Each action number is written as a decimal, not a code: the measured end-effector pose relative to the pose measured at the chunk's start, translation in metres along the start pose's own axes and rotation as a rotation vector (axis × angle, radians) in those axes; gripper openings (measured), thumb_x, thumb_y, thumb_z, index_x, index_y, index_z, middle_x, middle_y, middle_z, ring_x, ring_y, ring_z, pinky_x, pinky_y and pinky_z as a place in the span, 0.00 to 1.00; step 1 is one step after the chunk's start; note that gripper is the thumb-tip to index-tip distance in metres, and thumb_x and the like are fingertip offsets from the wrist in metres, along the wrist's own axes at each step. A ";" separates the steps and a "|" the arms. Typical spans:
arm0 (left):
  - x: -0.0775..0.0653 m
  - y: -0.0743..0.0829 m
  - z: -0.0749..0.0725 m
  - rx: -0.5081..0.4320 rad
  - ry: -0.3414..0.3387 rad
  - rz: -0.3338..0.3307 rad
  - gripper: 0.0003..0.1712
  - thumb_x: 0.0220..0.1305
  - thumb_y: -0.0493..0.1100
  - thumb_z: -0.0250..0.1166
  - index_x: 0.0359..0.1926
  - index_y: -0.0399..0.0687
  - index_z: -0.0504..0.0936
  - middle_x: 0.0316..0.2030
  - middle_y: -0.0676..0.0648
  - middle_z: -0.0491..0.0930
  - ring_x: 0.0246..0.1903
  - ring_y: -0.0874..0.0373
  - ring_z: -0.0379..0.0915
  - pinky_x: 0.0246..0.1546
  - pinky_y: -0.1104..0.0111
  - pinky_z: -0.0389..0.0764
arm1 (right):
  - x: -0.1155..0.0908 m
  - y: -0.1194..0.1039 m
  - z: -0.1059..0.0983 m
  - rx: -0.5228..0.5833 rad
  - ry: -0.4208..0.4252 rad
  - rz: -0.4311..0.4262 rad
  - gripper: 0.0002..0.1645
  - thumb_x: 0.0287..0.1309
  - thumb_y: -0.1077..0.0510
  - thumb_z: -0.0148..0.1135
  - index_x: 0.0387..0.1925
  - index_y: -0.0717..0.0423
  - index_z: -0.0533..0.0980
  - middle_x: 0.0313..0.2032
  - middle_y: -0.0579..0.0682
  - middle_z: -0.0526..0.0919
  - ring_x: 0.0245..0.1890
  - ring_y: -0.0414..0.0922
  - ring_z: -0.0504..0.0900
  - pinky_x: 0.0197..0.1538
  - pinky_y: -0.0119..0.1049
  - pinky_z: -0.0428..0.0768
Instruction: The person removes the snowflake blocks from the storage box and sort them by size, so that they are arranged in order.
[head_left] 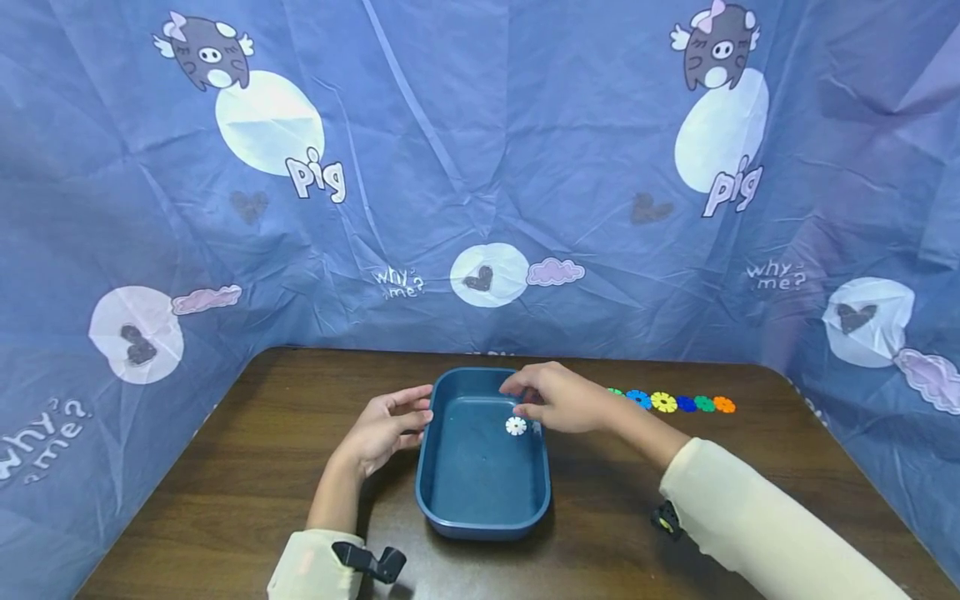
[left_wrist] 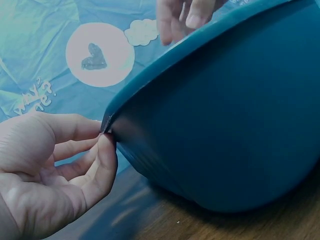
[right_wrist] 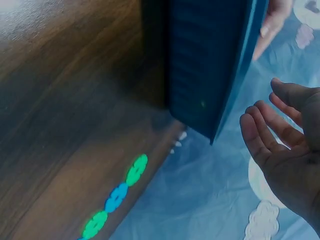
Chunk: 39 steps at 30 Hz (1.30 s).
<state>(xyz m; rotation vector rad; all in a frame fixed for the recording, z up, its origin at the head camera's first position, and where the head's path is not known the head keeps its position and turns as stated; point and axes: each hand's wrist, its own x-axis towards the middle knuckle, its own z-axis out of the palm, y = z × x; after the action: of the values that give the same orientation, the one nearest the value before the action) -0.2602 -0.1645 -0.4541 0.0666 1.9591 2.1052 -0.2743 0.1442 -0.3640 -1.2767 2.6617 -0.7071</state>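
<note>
A dark blue plastic bin (head_left: 483, 479) stands on the wooden table between both hands. My left hand (head_left: 384, 429) pinches the bin's left rim between thumb and fingers, which shows close up in the left wrist view. Over the far right corner of the bin hovers my right hand (head_left: 558, 398), its fingers loosely bent and holding nothing; in the right wrist view that hand (right_wrist: 285, 132) has thumb and fingers apart. Just below its fingertips, a white flower-shaped disc (head_left: 515, 426) shows against the bin's inside.
To the right of the bin, a row of flower-shaped discs runs along the table's back, including a yellow disc (head_left: 663, 402) and an orange disc (head_left: 723, 404). Small white pieces (right_wrist: 178, 141) lie beside the bin's far end. A blue printed cloth (head_left: 480, 183) hangs behind the table.
</note>
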 end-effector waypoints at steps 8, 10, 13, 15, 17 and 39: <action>0.000 0.000 0.001 -0.007 0.001 -0.005 0.30 0.68 0.32 0.65 0.70 0.37 0.71 0.56 0.36 0.74 0.43 0.55 0.79 0.41 0.65 0.84 | 0.021 -0.005 0.021 -0.026 -0.109 0.070 0.21 0.69 0.59 0.64 0.61 0.58 0.79 0.54 0.54 0.84 0.42 0.41 0.82 0.49 0.37 0.82; 0.000 0.000 0.001 -0.007 0.003 -0.006 0.30 0.68 0.32 0.65 0.70 0.37 0.72 0.56 0.36 0.74 0.43 0.55 0.79 0.41 0.65 0.84 | 0.026 -0.005 0.026 -0.036 -0.136 0.085 0.21 0.69 0.58 0.64 0.61 0.59 0.78 0.53 0.56 0.84 0.43 0.45 0.82 0.49 0.40 0.82; -0.001 -0.001 0.001 -0.006 0.004 -0.005 0.30 0.68 0.32 0.65 0.70 0.37 0.71 0.57 0.36 0.74 0.43 0.55 0.79 0.41 0.64 0.84 | 0.032 -0.005 0.032 -0.047 -0.176 0.112 0.22 0.69 0.58 0.64 0.62 0.59 0.78 0.53 0.58 0.84 0.47 0.49 0.82 0.51 0.44 0.82; -0.001 -0.001 0.000 -0.006 0.002 -0.005 0.30 0.68 0.32 0.65 0.70 0.37 0.71 0.57 0.35 0.74 0.43 0.55 0.79 0.41 0.64 0.84 | 0.036 -0.005 0.037 -0.055 -0.203 0.138 0.23 0.70 0.57 0.64 0.63 0.60 0.77 0.53 0.58 0.84 0.50 0.51 0.82 0.53 0.46 0.81; -0.001 -0.001 0.000 -0.004 -0.001 -0.006 0.31 0.68 0.32 0.65 0.70 0.37 0.71 0.57 0.35 0.74 0.44 0.55 0.79 0.41 0.64 0.84 | 0.039 -0.005 0.041 -0.060 -0.228 0.174 0.24 0.69 0.56 0.65 0.64 0.58 0.77 0.54 0.57 0.83 0.54 0.51 0.81 0.56 0.47 0.81; -0.002 0.002 0.000 0.009 -0.014 -0.005 0.30 0.69 0.34 0.65 0.71 0.38 0.71 0.59 0.34 0.73 0.45 0.54 0.79 0.42 0.64 0.84 | 0.052 -0.017 0.066 -0.020 -0.272 0.075 0.22 0.68 0.54 0.67 0.61 0.55 0.80 0.55 0.49 0.85 0.54 0.44 0.82 0.59 0.41 0.79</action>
<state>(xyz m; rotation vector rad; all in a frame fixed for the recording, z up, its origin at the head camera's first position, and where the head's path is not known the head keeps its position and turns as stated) -0.2582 -0.1648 -0.4513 0.0777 1.9589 2.0873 -0.2768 0.0723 -0.4093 -1.1764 2.4858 -0.4602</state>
